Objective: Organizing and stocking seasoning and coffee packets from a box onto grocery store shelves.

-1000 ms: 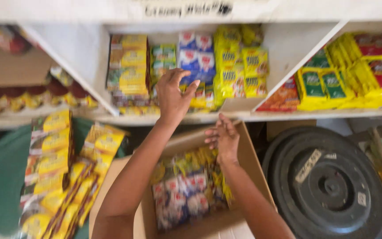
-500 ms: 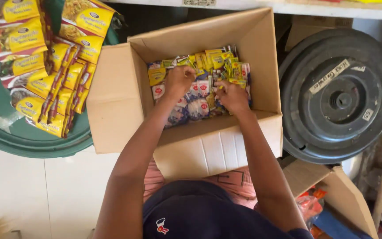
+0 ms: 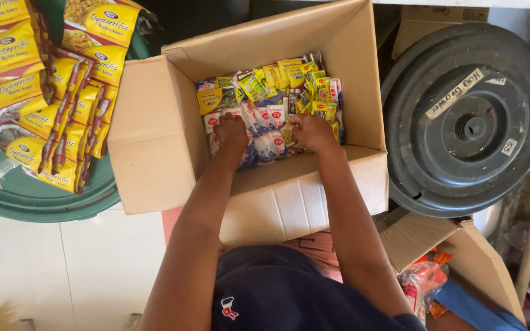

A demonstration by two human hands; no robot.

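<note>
Cardboard box [image 3: 154, 147] sachets [image 3: 265, 132] hide both hands' fingertips.

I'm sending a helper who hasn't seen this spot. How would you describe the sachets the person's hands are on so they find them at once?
Start at the open cardboard box between the green tub and the black round lid. Inside lies a pile of small sachets; the left hand and right hand rest on the white-and-blue sachets along its near edge. The yellow and green sachets lie behind them.
</note>
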